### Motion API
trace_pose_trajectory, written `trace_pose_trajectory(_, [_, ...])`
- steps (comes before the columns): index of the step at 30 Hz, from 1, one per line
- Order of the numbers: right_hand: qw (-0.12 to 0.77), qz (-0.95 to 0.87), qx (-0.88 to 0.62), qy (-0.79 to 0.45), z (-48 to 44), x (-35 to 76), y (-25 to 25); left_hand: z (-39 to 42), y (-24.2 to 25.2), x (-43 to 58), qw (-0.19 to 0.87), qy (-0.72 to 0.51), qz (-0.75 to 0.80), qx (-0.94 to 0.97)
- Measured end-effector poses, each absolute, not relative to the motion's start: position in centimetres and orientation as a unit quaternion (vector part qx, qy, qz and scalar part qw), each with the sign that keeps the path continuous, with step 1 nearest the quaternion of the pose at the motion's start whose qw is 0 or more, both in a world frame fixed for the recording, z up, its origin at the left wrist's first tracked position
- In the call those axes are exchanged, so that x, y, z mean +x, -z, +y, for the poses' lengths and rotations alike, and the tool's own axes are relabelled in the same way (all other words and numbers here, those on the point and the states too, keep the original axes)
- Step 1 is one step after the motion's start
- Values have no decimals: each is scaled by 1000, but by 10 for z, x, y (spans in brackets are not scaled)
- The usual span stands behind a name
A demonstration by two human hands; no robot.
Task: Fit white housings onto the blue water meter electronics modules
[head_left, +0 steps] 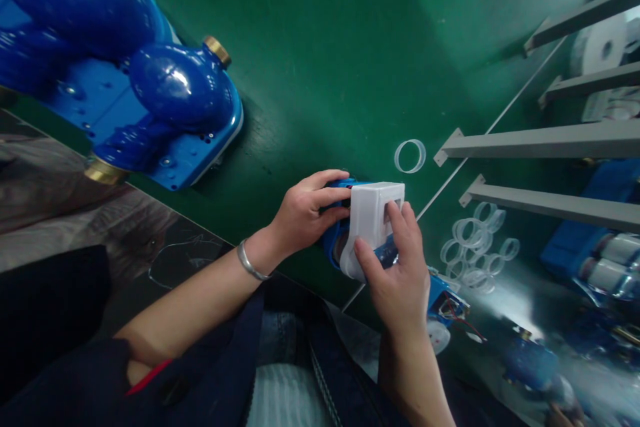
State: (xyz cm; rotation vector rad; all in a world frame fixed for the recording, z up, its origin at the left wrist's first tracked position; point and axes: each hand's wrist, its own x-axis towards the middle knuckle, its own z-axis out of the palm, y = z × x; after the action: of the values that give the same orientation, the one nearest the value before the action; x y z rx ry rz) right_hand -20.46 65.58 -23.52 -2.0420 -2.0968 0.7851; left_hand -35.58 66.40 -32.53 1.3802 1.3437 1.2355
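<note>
My right hand (403,273) grips a white translucent plastic cover (367,213) with a small rectangular window, thumb on its near side and fingers by the window. Directly behind the cover is a blue housing (330,240), mostly hidden by it. My left hand (310,207) has its fingers and thumb closed on the left side of this housing, close to the cover's edge. Cover and housing are together, but whether they are joined I cannot tell. Just beyond my hands, a clear plastic ring (410,156) lies on the green tabletop (320,67).
Large blue meters with brass fittings (185,87) occupy the left of the table. Grey metal posts (530,141) stand on the right. Several clear rings (473,237) are piled beyond a white line, near a blue unit with wires (443,300). Another person's hand (563,413) shows at lower right.
</note>
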Motion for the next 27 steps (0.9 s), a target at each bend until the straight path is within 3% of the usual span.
trace_pose_trajectory(6, [50,-700,-672,-237,653,-209,239,668,311,-348,459,-484,591,454])
trace_pose_trajectory(11, [61,-698,-674,-233,652,-210,241,662,307,-338,424,-498,653,383])
trace_pose_trajectory(19, [78,-684,-685,-240,650,-210,240,651,319,-342,358,-535,601,473])
trace_pose_trajectory(27, [82,-687,-680,-243,650,-208,236,649,320,-346,384,-523,590,480])
